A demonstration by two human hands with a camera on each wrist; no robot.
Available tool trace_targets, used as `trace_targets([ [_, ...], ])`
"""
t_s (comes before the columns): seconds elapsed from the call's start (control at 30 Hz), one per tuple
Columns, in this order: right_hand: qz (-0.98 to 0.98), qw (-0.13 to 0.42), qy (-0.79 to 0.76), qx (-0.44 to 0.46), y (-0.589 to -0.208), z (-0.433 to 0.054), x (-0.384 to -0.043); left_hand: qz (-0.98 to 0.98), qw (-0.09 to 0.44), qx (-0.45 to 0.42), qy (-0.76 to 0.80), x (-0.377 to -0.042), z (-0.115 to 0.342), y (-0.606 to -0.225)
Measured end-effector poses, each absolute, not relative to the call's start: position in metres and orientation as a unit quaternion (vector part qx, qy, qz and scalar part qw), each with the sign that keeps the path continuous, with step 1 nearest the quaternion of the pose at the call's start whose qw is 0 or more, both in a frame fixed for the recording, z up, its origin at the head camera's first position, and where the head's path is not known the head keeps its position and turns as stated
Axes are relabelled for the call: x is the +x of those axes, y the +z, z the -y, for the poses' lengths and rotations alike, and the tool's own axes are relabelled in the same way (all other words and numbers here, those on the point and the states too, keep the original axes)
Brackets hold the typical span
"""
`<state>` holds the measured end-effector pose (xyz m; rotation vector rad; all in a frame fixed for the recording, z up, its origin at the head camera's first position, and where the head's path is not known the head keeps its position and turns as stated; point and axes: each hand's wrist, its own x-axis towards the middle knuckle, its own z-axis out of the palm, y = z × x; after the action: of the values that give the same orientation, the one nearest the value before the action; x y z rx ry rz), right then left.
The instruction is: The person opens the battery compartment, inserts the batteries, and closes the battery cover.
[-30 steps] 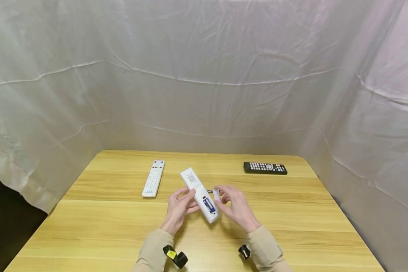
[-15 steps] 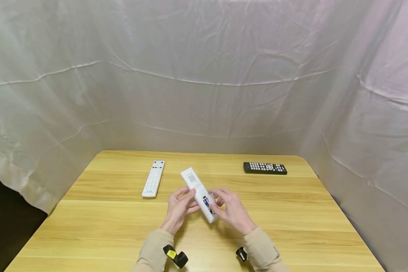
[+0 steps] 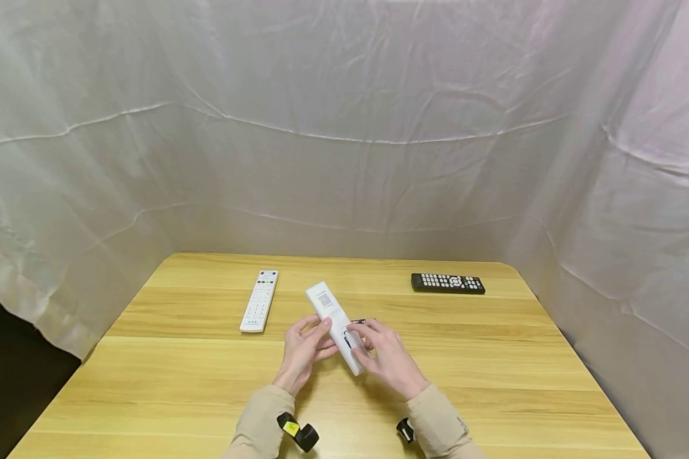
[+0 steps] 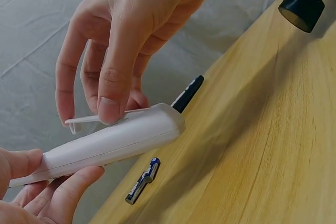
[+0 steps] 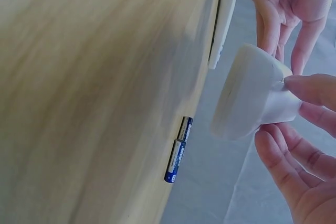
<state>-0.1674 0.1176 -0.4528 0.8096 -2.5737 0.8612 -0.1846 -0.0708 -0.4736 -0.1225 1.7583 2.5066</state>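
Note:
My left hand (image 3: pixel 301 354) holds a white remote control (image 3: pixel 326 305) above the table, its back turned up and thumb on top. My right hand (image 3: pixel 393 363) pinches the white battery cover (image 4: pixel 84 119) over the remote's lower end. In the left wrist view one end of the cover stands slightly raised from the remote's back. A dark part of the battery compartment (image 3: pixel 347 340) shows between the right fingers; most of it is hidden. Two blue-and-black batteries (image 5: pixel 178 150) lie on the table beyond the right hand, partly hidden in the head view.
Another white remote (image 3: pixel 259 301) lies buttons-up to the left on the wooden table (image 3: pixel 178 382). A black remote (image 3: pixel 448 284) lies at the back right. Grey curtain (image 3: pixel 344 178) surrounds the table's back and sides.
My right hand has moved left with the battery cover, from beside the remote to over its compartment, covering most of the batteries inside. The left hand and remote have barely moved.

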Motion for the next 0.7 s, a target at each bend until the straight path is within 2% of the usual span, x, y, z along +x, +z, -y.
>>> trace_targets([
  [0.4,0.905,0.126,0.292,0.282,-0.4527,-0.1189,-0.1682,-0.577,0.042,-0.036,0.815,-0.1861,0.0681,-0.4747],
  [0.7,0.904,0.131,0.283,0.293,-0.4538,-0.1192,-0.1697,-0.577,0.034,-0.037,0.815,-0.1853,0.0663,-0.4736],
])
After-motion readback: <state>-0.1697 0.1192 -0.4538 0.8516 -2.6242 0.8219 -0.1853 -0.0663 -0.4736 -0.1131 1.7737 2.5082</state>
